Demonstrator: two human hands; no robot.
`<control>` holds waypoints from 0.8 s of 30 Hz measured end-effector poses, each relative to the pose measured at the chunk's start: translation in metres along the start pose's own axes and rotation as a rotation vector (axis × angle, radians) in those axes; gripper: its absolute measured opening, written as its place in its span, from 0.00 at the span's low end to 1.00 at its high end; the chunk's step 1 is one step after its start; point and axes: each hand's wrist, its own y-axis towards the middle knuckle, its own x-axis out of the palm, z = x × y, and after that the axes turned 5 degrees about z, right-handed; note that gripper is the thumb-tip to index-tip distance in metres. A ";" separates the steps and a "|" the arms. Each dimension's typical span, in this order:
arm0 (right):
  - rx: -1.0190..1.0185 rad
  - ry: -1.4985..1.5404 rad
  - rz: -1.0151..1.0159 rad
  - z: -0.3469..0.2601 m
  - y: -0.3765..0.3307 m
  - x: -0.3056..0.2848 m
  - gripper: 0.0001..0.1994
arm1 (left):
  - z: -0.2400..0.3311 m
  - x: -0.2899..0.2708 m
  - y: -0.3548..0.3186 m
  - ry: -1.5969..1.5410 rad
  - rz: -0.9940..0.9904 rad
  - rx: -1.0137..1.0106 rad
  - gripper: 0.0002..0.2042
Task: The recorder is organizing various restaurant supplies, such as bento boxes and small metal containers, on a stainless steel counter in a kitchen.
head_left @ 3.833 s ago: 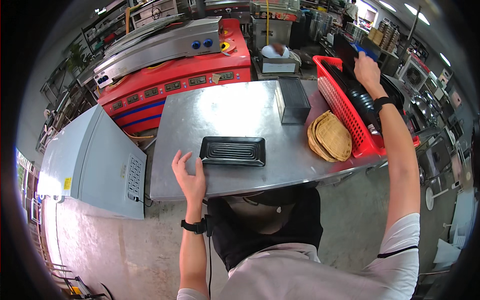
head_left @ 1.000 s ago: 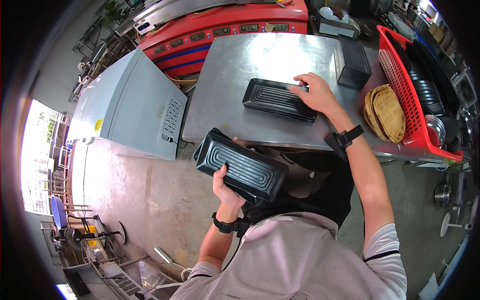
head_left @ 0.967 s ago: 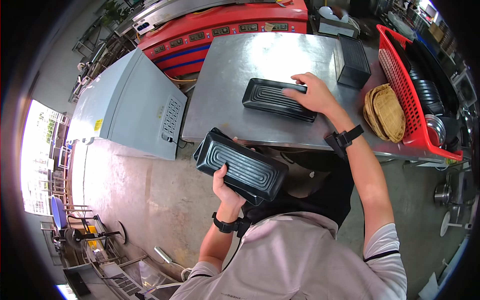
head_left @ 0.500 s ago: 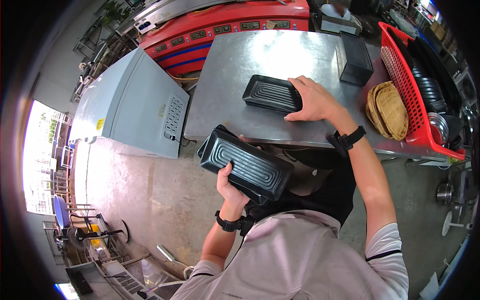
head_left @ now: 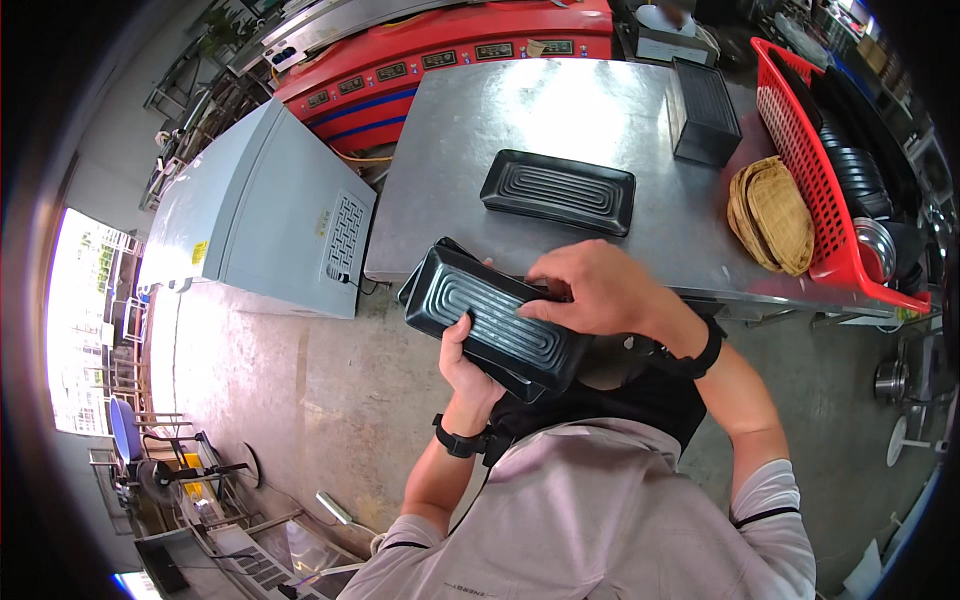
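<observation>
**Two bare hands at a held stack of ribbed black trays**

The left hand (head_left: 470, 368) grips a stack of black trays (head_left: 480, 318), its thumb pressed on the ribbed face of the uppermost and its other fingers mostly hidden beneath. At least two trays are present, the lower one lying askew so that its edges protrude. The stack is held clear of the table, just off its near edge.

The right hand (head_left: 600, 288) reaches over the far long rim of the same stack. Its fingers are bent, with a narrow gap between thumb and forefinger; the thumb tip lies over the upper tray's face, and whether the two pinch the rim cannot be told.

Beyond the right fingers, and apart from them, a tabletop tray (head_left: 560, 192) of the same ribbed kind lies flat on the metal table (head_left: 435, 150). Farther beyond them and to their right stands a dark rectangular block (head_left: 706, 115). To the right of the right fingers lie overlapping woven baskets (head_left: 770, 215); next to these, farther right, a red perforated crate (head_left: 795, 140) holds dark bowls (head_left: 858, 185) and a metal bowl (head_left: 876, 250). Well to the left of the left fingers stands a pale cabinet (head_left: 255, 200).
</observation>
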 end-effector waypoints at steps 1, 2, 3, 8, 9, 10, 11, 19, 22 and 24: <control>-0.013 0.000 0.025 0.000 -0.001 0.002 0.19 | 0.000 0.001 0.000 0.001 0.012 -0.014 0.38; -0.016 0.003 0.037 0.000 -0.003 0.004 0.18 | -0.002 0.002 0.000 0.001 0.011 -0.025 0.38; 0.022 -0.006 0.024 0.002 -0.003 0.005 0.16 | -0.002 0.002 0.000 -0.019 -0.012 -0.033 0.38; 0.037 0.107 0.065 0.005 -0.001 0.001 0.11 | -0.005 -0.001 -0.004 -0.056 0.106 -0.080 0.31; 0.067 0.108 0.067 0.004 0.000 0.000 0.10 | -0.004 -0.002 -0.004 -0.045 0.100 -0.072 0.30; 0.072 0.101 0.115 0.003 0.001 -0.002 0.10 | -0.003 -0.004 -0.004 -0.047 0.096 -0.073 0.30; 0.088 0.091 0.154 0.003 0.003 -0.005 0.10 | -0.002 -0.005 -0.004 -0.046 0.087 -0.077 0.30; 0.094 -0.011 0.379 0.067 0.041 -0.062 0.13 | 0.000 -0.011 0.000 -0.112 -0.028 -0.086 0.35; 0.082 -0.094 0.369 0.099 0.059 -0.076 0.15 | 0.000 -0.013 -0.002 -0.135 -0.042 -0.110 0.35; 0.234 -0.089 0.281 0.114 0.066 -0.081 0.16 | 0.001 -0.014 -0.003 -0.118 -0.065 -0.104 0.35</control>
